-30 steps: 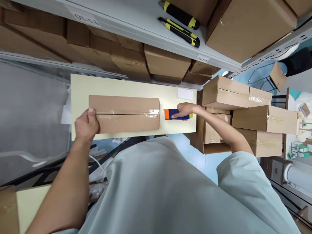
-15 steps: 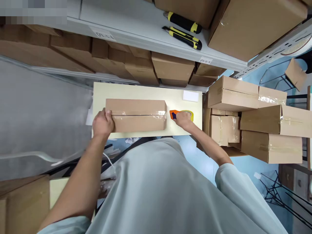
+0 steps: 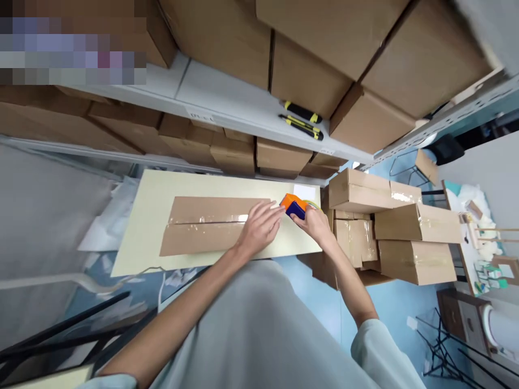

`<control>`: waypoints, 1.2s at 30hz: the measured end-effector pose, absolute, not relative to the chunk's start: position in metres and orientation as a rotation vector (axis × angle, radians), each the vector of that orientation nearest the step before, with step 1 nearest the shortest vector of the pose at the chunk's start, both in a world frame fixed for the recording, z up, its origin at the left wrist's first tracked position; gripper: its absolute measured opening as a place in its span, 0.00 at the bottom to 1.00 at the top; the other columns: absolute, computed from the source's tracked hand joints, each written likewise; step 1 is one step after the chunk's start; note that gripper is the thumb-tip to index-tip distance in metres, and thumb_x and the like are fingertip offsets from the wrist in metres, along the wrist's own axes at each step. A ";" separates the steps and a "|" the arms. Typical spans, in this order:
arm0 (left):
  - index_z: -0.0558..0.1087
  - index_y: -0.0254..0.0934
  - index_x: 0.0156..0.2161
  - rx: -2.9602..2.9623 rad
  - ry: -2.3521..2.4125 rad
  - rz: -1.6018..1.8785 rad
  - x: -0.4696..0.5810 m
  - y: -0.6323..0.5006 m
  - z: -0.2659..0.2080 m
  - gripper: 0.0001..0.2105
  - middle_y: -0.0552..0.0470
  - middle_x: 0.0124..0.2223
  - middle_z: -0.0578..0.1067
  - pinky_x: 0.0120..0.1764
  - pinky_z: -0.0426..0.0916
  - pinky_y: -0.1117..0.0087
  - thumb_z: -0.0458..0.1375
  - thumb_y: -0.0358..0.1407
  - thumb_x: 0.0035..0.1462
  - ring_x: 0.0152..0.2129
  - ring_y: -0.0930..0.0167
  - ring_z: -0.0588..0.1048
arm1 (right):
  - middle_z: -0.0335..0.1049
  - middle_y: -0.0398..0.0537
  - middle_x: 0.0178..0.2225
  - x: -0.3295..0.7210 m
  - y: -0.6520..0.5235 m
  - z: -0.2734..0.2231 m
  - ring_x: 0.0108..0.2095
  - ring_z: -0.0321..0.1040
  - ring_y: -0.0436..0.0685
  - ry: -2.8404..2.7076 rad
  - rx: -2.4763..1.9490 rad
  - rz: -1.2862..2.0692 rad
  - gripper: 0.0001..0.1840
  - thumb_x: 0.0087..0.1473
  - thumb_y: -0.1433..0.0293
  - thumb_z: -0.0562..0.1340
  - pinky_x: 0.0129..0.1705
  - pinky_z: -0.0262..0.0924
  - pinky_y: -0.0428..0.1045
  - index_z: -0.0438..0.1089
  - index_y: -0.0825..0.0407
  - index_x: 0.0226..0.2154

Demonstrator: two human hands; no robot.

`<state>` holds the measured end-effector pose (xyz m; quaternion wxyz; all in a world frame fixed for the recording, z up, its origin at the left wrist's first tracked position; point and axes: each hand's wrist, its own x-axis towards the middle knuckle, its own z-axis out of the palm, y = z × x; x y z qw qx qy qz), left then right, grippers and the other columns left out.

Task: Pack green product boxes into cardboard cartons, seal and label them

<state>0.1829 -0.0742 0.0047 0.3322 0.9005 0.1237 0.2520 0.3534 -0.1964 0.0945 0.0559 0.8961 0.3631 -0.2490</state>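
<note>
A long brown cardboard box lies on the cream table, with shiny clear tape along its middle seam. My left hand rests over the box's right end, fingers stretched out and pointing towards the tape dispenser. In my right hand is an orange and dark blue tape dispenser, gripped just past that end. Part of its yellowish tape roll shows behind my fingers. The tips of my left fingers are close to the dispenser's front; whether they touch it I cannot tell.
Two black and yellow utility knives lie on the grey shelf above, among cardboard boxes. A white paper is at the table's back right. Stacked taped boxes stand to the right. White wrapping hangs at the left.
My left hand has moved from the box's left end to its right end. My right hand has raised and turned the tape dispenser. The camera view has shifted and tilted.
</note>
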 end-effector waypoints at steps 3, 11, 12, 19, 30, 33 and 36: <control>0.78 0.50 0.68 2.339 0.267 0.738 0.190 -0.064 0.021 0.24 0.45 0.67 0.81 0.71 0.68 0.44 0.53 0.33 0.74 0.67 0.57 0.77 | 0.84 0.62 0.52 0.361 -0.176 0.124 0.54 0.83 0.73 1.224 2.752 -0.768 0.25 0.73 0.53 0.63 0.50 0.72 0.55 0.73 0.54 0.61; 0.69 0.42 0.76 2.373 0.525 0.985 0.199 0.017 0.056 0.29 0.38 0.82 0.59 0.67 0.72 0.44 0.53 0.34 0.73 0.71 0.49 0.72 | 0.80 0.61 0.50 0.377 -0.055 0.165 0.50 0.79 0.69 1.920 2.580 -0.592 0.16 0.74 0.65 0.56 0.53 0.71 0.58 0.64 0.53 0.59; 0.68 0.39 0.76 2.369 0.575 1.010 0.204 0.031 0.059 0.29 0.37 0.83 0.57 0.67 0.73 0.44 0.53 0.34 0.73 0.71 0.48 0.72 | 0.79 0.61 0.50 0.379 -0.033 0.169 0.50 0.78 0.69 1.992 2.549 -0.537 0.15 0.75 0.65 0.56 0.54 0.70 0.58 0.64 0.53 0.58; 0.74 0.34 0.71 2.367 0.766 0.918 0.246 0.141 0.088 0.29 0.31 0.80 0.61 0.64 0.76 0.45 0.56 0.30 0.66 0.65 0.47 0.77 | 0.80 0.61 0.55 0.393 0.106 0.198 0.54 0.78 0.64 1.902 2.494 -0.252 0.14 0.71 0.71 0.60 0.57 0.70 0.53 0.70 0.54 0.57; 0.77 0.48 0.71 2.269 0.726 0.763 0.221 0.161 0.079 0.30 0.40 0.73 0.74 0.73 0.69 0.54 0.50 0.34 0.68 0.71 0.53 0.74 | 0.84 0.54 0.47 0.394 0.148 0.196 0.46 0.82 0.61 1.710 2.497 -0.282 0.14 0.64 0.69 0.69 0.51 0.73 0.50 0.81 0.54 0.52; 0.78 0.52 0.69 2.224 0.721 0.786 0.207 0.146 0.068 0.29 0.41 0.69 0.79 0.72 0.71 0.50 0.49 0.35 0.69 0.68 0.51 0.76 | 0.82 0.60 0.56 0.393 0.149 0.194 0.56 0.80 0.65 1.672 2.554 -0.240 0.21 0.65 0.70 0.68 0.60 0.71 0.54 0.78 0.56 0.59; 0.81 0.54 0.65 2.167 0.729 0.824 0.185 0.133 0.057 0.25 0.43 0.67 0.81 0.69 0.74 0.48 0.52 0.38 0.69 0.67 0.51 0.77 | 0.71 0.70 0.70 0.386 0.135 0.185 0.70 0.69 0.70 1.645 2.640 -0.157 0.32 0.67 0.71 0.65 0.74 0.59 0.63 0.68 0.59 0.71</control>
